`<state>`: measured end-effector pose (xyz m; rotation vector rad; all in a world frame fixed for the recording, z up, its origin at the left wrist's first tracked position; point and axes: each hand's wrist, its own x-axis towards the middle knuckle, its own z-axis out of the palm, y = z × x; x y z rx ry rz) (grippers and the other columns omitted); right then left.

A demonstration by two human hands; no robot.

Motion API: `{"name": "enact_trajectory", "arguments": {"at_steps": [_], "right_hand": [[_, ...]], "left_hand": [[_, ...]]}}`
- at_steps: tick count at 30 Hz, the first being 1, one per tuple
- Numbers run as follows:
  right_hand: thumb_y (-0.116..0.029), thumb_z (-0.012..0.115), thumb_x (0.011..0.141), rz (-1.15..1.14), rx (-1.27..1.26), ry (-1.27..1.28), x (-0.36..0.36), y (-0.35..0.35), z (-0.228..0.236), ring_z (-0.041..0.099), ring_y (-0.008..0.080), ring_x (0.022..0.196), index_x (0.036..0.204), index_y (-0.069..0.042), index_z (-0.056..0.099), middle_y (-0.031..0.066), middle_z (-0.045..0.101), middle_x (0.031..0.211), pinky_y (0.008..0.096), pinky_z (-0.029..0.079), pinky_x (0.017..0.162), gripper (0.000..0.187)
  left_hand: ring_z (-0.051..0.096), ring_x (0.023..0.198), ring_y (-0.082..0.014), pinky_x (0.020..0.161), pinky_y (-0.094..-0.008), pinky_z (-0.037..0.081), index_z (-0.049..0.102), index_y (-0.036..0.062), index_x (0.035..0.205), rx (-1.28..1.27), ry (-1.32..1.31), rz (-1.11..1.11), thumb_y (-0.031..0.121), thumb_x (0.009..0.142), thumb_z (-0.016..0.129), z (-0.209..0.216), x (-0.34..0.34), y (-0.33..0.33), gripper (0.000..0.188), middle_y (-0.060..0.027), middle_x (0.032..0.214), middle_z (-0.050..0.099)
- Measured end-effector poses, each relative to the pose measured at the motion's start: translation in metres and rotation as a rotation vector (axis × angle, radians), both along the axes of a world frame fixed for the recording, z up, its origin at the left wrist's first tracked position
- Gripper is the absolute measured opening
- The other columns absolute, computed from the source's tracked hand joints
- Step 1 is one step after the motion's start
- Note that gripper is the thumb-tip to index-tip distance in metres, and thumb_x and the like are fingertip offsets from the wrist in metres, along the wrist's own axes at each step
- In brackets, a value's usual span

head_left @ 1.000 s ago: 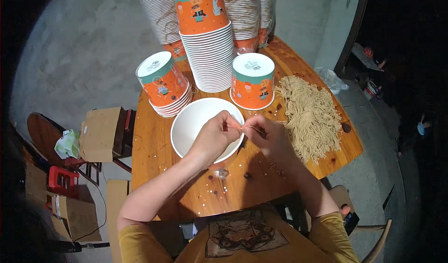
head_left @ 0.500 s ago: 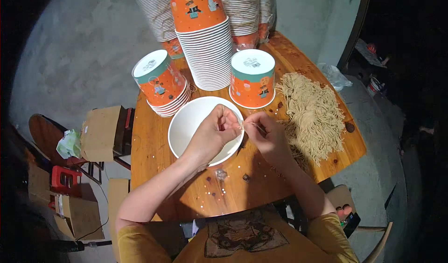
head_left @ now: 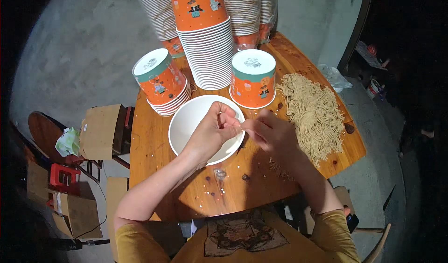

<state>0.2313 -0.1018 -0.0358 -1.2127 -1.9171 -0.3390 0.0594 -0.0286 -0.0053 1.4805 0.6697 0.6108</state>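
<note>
Turned further over than half a second ago, with its fingers more tightly curled, the right hand (head_left: 272, 131) now shows more of its back in the head view, while the left hand (head_left: 211, 131) stays in nearly the same place. Both hands are narrowed to a pinch, fingertips meeting on a thin pale strand (head_left: 242, 127), of which only a trace shows between them. That strand is above the right rim of a white bowl (head_left: 181, 128), which stands open side up on the wooden table (head_left: 149, 179); the left hand is in front of part of it. Right of the right hand lies a loose heap of beige yarn (head_left: 313, 118). Behind the bowl stand an upside-down orange tub (head_left: 253, 88), a tall nested stack (head_left: 205, 53) and a shorter stack (head_left: 158, 83).
</note>
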Motion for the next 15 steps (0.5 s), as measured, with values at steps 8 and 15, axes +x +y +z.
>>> {"name": "enact_trajectory", "arguments": {"at_steps": [8, 15], "right_hand": [[-0.006, 0.069, 0.069, 0.052, 0.084, -0.207, 0.003, 0.006, 0.015, 0.059, 0.021, 0.061, 0.09, -0.011, 0.058, 0.0025, 0.053, 0.078, 0.0311, 0.05, 0.051, 0.024], [-0.027, 0.058, 0.083, 0.084, -0.975, 0.458, 0.004, 0.011, 0.043, 0.053, 0.0103, 0.058, 0.074, -0.009, 0.055, -0.0018, 0.045, 0.063, 0.0245, 0.044, 0.05, 0.019]], "left_hand": [[0.051, 0.076, -0.008, 0.07, -0.0204, 0.043, 0.036, 0.0046, 0.104, 0.093, 0.043, 0.045, -0.001, 0.085, 0.06, -0.002, -0.001, -0.003, 0.031, -0.0028, 0.082, 0.054], [0.054, 0.077, -0.0131, 0.071, -0.0274, 0.044, 0.034, 0.0048, 0.102, 0.396, 0.092, 0.068, 0.003, 0.085, 0.06, -0.008, -0.002, -0.009, 0.031, -0.0051, 0.082, 0.055]]}}
